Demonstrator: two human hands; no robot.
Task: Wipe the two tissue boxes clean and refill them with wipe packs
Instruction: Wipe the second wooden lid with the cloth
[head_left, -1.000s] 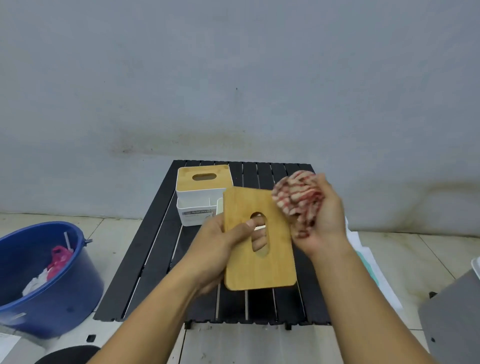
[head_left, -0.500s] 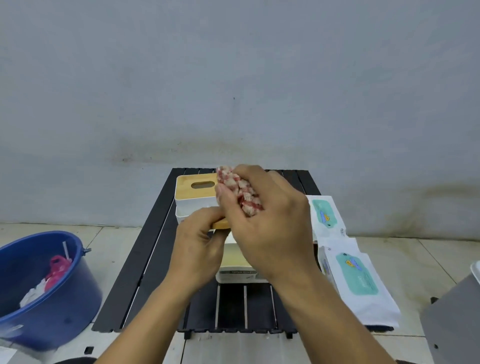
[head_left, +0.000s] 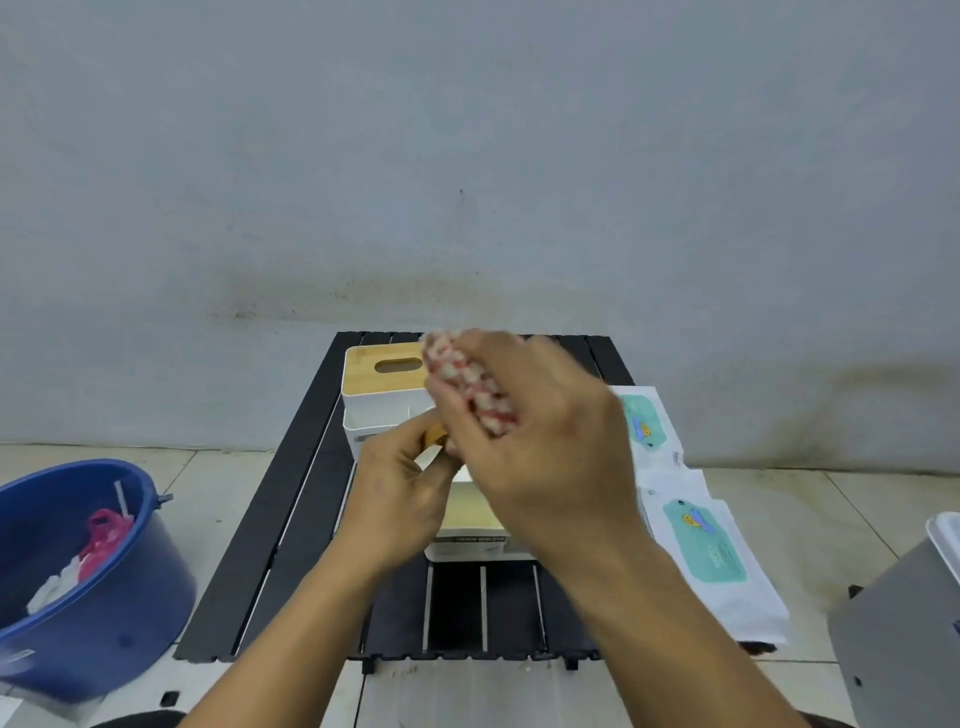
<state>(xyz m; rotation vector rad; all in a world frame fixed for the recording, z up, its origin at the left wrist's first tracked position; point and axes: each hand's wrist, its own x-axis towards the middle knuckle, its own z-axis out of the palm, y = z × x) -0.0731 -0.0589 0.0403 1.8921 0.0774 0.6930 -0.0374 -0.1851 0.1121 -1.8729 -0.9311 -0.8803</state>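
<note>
Tissue box (head_left: 470, 552) under both hands: left hand (head_left: 400, 493) pinches its wooden lid (head_left: 435, 434), right hand (head_left: 550, 457) clenches cloth (head_left: 467, 384); label (head_left: 480, 539) unreadable.

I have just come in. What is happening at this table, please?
A person is cleaning tissue boxes at a low black table. The right hand grips a crumpled red and white cloth. The left hand pinches the edge of a wooden lid, mostly hidden, above a white box. A second box stands behind with its lid on. A wipe pack and a second pack lie on the right, not yet put in.
</note>
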